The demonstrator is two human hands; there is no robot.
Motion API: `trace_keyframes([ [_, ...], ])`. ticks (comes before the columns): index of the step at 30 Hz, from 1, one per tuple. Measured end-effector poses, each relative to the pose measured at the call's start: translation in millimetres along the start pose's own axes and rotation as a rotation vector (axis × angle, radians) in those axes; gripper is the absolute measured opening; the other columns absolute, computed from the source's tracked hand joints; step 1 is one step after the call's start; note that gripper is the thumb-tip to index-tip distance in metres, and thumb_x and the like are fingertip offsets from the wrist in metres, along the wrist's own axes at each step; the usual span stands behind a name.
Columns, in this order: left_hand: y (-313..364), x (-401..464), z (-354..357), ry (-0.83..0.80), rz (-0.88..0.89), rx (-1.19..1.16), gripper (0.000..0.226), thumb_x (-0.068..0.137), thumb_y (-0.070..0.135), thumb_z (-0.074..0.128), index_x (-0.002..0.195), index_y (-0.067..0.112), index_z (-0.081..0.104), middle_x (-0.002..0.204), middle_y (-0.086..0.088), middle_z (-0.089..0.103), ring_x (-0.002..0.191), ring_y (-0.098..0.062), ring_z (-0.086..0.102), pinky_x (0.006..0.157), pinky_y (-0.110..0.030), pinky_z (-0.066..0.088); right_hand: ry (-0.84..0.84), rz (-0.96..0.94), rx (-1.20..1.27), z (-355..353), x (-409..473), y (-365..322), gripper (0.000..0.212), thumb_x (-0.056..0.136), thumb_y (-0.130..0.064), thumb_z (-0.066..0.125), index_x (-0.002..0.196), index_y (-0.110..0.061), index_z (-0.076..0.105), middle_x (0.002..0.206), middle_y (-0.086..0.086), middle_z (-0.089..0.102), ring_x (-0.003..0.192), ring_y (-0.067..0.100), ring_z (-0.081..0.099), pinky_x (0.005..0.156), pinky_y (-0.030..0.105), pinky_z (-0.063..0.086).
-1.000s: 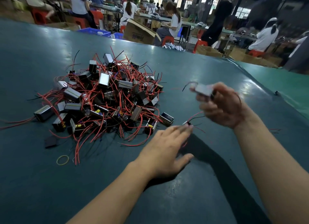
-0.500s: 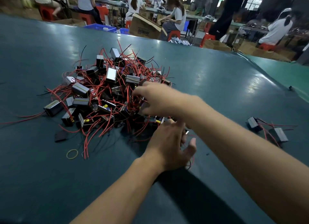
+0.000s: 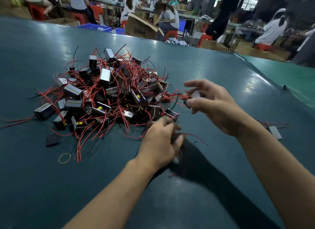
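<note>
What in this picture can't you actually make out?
Head view: what lies under the left hand, covered by its fingers and blurred.
Head view: the small box pinched by the right hand, smeared by motion.
Head view: the flat part beside the right forearm, partly behind it.

Pale overhead glare on the table [image 3: 252,90], motion blur at the left hand [image 3: 160,143], bowed edges.

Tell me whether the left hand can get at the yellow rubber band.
Probably yes: the rubber band lies on bare table left of the left hand, nothing over it, though that hand seems to grip a wired part.
</note>
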State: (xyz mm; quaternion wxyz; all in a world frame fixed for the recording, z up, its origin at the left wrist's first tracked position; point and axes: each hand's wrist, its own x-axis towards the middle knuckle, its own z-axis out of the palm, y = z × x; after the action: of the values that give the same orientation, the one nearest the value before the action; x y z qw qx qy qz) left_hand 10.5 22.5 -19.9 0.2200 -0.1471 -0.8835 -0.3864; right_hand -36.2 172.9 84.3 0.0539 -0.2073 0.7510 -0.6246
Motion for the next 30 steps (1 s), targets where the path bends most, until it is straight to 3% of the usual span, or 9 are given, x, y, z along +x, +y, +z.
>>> trace_keyframes([
  [2, 2, 2, 1, -0.006, -0.041, 0.028, 0.060, 0.084, 0.028, 0.071, 0.138, 0.012, 0.050, 0.124, -0.008, 0.057, 0.113, -0.028, 0.055, 0.099, -0.041, 0.044, 0.055, 0.154, 0.254, -3, -5, 5, 0.028, 0.088, 0.009, 0.050, 0.105, -0.008, 0.062, 0.087, 0.010, 0.062, 0.069, 0.018, 0.058, 0.060, 0.028, 0.042],
  [4, 3, 4, 0, 0.036, -0.133, 0.041, 0.087, 0.086, 0.038, 0.067, 0.154, 0.014, 0.018, 0.140, -0.010, 0.048, 0.121, -0.030, 0.051, 0.101, -0.039, 0.041, -0.011, 0.175, 0.092, -6, -1, 0, 0.028, 0.086, 0.009, 0.050, 0.095, -0.011, 0.066, 0.086, 0.009, 0.064, 0.072, 0.019, 0.058, 0.061, 0.028, 0.041],
  [8, -3, 6, -4, 0.141, -0.286, -0.073, 0.099, 0.091, 0.045, 0.058, 0.154, 0.015, -0.013, 0.156, -0.008, 0.033, 0.135, -0.029, 0.041, 0.103, -0.028, 0.030, 0.066, -0.053, 0.001, -8, 17, -39, 0.023, 0.077, 0.004, 0.057, 0.087, -0.014, 0.069, 0.085, 0.004, 0.067, 0.069, 0.014, 0.057, 0.055, 0.023, 0.041],
  [11, -4, 7, -3, 0.210, -0.261, -0.082, 0.074, 0.090, 0.033, 0.062, 0.151, 0.011, 0.027, 0.140, -0.004, 0.054, 0.125, -0.022, 0.052, 0.105, -0.029, 0.037, 0.089, -0.071, -0.121, -6, 34, -60, 0.020, 0.084, 0.004, 0.053, 0.089, -0.011, 0.067, 0.089, 0.011, 0.064, 0.072, 0.017, 0.054, 0.058, 0.027, 0.040],
  [14, -2, 5, -2, 0.287, -0.123, -0.058, 0.029, 0.088, 0.024, 0.065, 0.117, 0.019, 0.066, 0.103, 0.009, 0.070, 0.094, -0.016, 0.066, 0.084, -0.036, 0.053, -0.089, -0.018, -0.356, 9, 46, -79, 0.011, 0.087, -0.001, 0.057, 0.088, -0.006, 0.067, 0.088, 0.014, 0.063, 0.070, 0.017, 0.055, 0.061, 0.028, 0.043],
  [17, 1, 3, -4, 0.347, -0.048, -0.089, 0.028, 0.088, 0.032, 0.062, 0.115, 0.021, 0.064, 0.080, 0.020, 0.064, 0.070, -0.001, 0.061, 0.067, -0.029, 0.052, 0.061, -0.093, -0.006, 13, 60, -99, 0.006, 0.084, 0.000, 0.052, 0.089, -0.003, 0.054, 0.080, 0.008, 0.058, 0.074, 0.020, 0.058, 0.068, 0.032, 0.054],
  [20, 0, 6, -9, 0.457, -0.051, -0.140, 0.049, 0.091, 0.043, 0.060, 0.133, 0.020, 0.048, 0.067, 0.024, 0.058, 0.051, 0.002, 0.049, 0.053, -0.023, 0.035, -0.120, 0.048, -0.078, 11, 63, -101, 0.011, 0.072, -0.007, 0.055, 0.083, -0.006, 0.052, 0.079, 0.008, 0.056, 0.072, 0.024, 0.066, 0.063, 0.031, 0.057],
  [26, -8, 20, -13, 0.502, -0.167, -0.380, 0.085, 0.079, 0.060, 0.068, 0.148, 0.038, 0.024, 0.080, 0.000, 0.072, 0.052, -0.007, 0.057, 0.055, -0.030, 0.047, -0.264, 0.123, -0.045, 10, 31, -69, 0.015, 0.064, -0.010, 0.052, 0.054, -0.018, 0.060, 0.070, 0.008, 0.060, 0.065, 0.023, 0.064, 0.052, 0.024, 0.050],
  [30, -13, 22, -15, 0.425, -0.174, -0.117, 0.054, 0.086, 0.064, 0.054, 0.128, 0.030, 0.059, 0.072, -0.008, 0.073, 0.064, -0.025, 0.069, 0.067, -0.038, 0.055, -0.209, 0.201, -0.006, 10, 12, -40, 0.018, 0.073, -0.005, 0.057, 0.058, -0.015, 0.059, 0.073, 0.012, 0.057, 0.056, 0.019, 0.053, 0.042, 0.022, 0.038],
])
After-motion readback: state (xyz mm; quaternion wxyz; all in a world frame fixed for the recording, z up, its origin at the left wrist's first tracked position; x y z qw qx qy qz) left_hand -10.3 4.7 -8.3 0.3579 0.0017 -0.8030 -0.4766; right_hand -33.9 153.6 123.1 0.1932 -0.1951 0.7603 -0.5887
